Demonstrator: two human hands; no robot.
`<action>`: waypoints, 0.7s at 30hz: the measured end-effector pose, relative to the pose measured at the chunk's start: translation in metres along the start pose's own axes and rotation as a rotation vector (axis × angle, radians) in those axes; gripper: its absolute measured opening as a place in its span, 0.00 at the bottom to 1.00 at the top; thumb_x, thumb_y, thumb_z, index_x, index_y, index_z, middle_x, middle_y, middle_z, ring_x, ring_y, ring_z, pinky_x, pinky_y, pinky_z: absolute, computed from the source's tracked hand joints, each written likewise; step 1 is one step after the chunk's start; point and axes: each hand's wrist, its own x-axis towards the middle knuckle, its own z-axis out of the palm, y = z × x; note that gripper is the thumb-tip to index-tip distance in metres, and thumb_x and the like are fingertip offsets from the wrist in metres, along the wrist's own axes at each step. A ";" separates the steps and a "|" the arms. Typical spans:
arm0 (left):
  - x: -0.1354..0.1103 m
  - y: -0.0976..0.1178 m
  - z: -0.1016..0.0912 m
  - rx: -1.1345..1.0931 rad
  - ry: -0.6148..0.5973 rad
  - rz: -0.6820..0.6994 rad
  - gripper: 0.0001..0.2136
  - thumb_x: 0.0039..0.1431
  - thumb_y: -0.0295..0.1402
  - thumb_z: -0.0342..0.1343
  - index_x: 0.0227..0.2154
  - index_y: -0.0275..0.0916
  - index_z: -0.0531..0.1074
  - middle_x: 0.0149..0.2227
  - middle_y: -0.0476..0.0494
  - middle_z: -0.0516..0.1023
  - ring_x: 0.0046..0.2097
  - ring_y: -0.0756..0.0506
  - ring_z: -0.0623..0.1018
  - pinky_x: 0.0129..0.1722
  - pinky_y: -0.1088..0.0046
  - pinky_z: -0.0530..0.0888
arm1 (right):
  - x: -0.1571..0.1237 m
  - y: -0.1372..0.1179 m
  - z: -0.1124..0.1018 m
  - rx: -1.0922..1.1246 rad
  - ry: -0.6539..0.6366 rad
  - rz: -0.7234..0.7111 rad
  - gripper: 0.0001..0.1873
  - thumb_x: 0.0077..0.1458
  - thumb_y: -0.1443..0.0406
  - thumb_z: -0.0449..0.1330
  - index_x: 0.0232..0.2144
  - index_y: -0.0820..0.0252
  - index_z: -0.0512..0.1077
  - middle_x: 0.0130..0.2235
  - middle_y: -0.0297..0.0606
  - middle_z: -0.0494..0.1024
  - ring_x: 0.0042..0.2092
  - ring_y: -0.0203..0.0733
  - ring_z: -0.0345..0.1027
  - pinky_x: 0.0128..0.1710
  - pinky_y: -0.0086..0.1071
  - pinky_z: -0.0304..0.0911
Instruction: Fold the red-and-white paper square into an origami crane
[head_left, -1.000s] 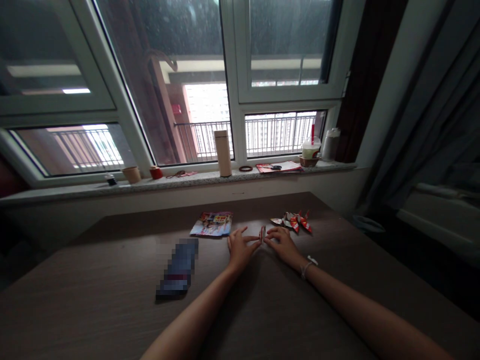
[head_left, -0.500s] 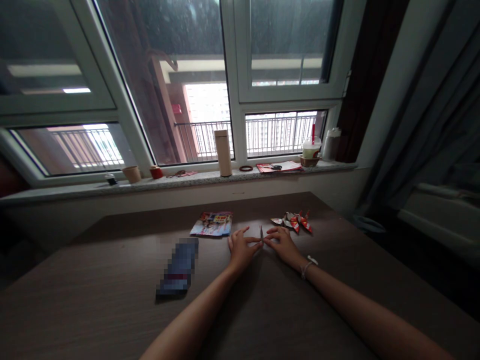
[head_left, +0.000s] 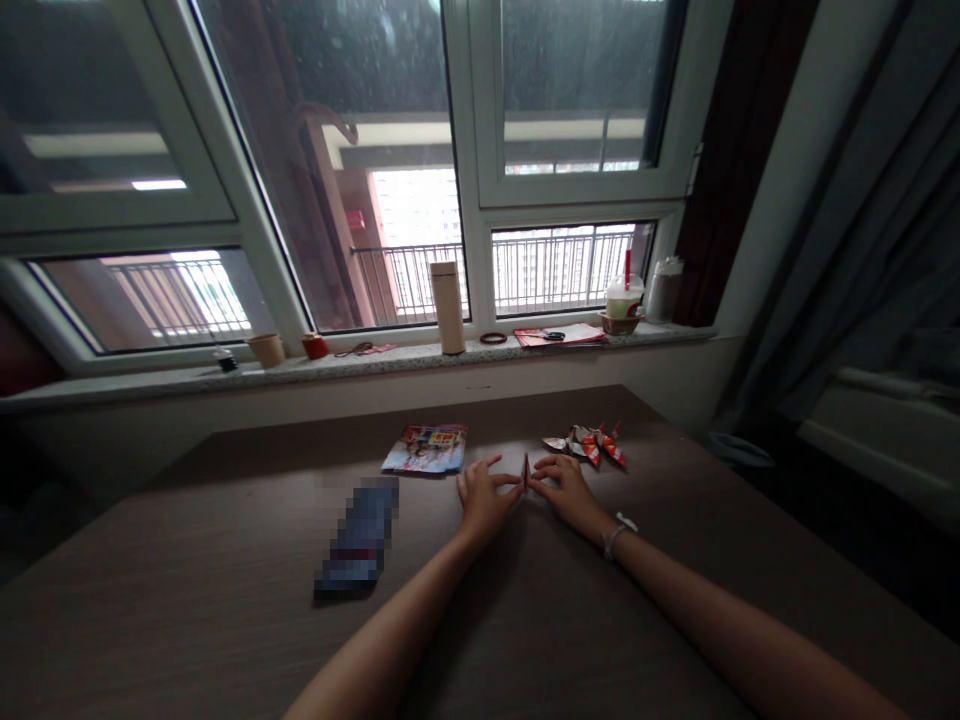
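Between my hands a small folded piece of paper [head_left: 526,471] stands on edge, narrow and seen almost edge-on, with a reddish face showing. My left hand [head_left: 484,496] pinches it from the left with thumb and forefinger, the other fingers spread over the table. On the other side my right hand [head_left: 566,490] grips it with its fingertips. Just beyond my right hand lie several folded paper cranes [head_left: 589,446] in red, white and brown. Left of my left hand is a small stack of colourful printed paper sheets [head_left: 425,449].
A pixelated dark blue object [head_left: 360,537] lies on the brown table [head_left: 187,560]. Along the windowsill [head_left: 409,362] stand a beige bottle [head_left: 448,308], a paper cup [head_left: 266,350], a drink cup with a red straw [head_left: 624,297], and scissors [head_left: 553,336] on red-and-white papers.
The folded paper has shifted slightly between my fingertips and shows more red now. Both hands keep nearly the same place; the whole view has drifted a little.
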 end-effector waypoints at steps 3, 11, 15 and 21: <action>0.001 0.000 -0.001 -0.009 0.004 -0.018 0.06 0.53 0.35 0.62 0.34 0.51 0.81 0.58 0.48 0.71 0.62 0.38 0.63 0.65 0.47 0.48 | 0.001 0.002 0.001 -0.011 0.004 -0.005 0.07 0.53 0.60 0.63 0.29 0.53 0.80 0.45 0.40 0.75 0.54 0.49 0.60 0.59 0.44 0.53; 0.002 0.000 0.000 -0.026 0.000 -0.024 0.05 0.52 0.35 0.61 0.33 0.50 0.81 0.57 0.49 0.72 0.62 0.38 0.64 0.65 0.49 0.48 | 0.000 0.002 0.002 -0.030 0.014 -0.025 0.08 0.54 0.59 0.62 0.31 0.53 0.79 0.45 0.40 0.75 0.54 0.48 0.60 0.58 0.44 0.54; 0.003 -0.003 0.002 -0.033 0.009 -0.010 0.06 0.52 0.40 0.63 0.32 0.50 0.81 0.57 0.48 0.72 0.62 0.38 0.64 0.65 0.48 0.48 | -0.001 0.001 0.003 -0.026 0.018 -0.021 0.07 0.54 0.58 0.62 0.30 0.52 0.79 0.45 0.39 0.74 0.54 0.49 0.60 0.58 0.45 0.54; 0.004 -0.005 0.004 -0.021 0.017 -0.009 0.04 0.53 0.36 0.62 0.31 0.48 0.81 0.57 0.48 0.72 0.61 0.38 0.65 0.64 0.50 0.49 | -0.002 -0.001 0.001 -0.031 0.003 -0.030 0.06 0.54 0.61 0.62 0.31 0.53 0.78 0.46 0.39 0.74 0.54 0.48 0.59 0.59 0.45 0.53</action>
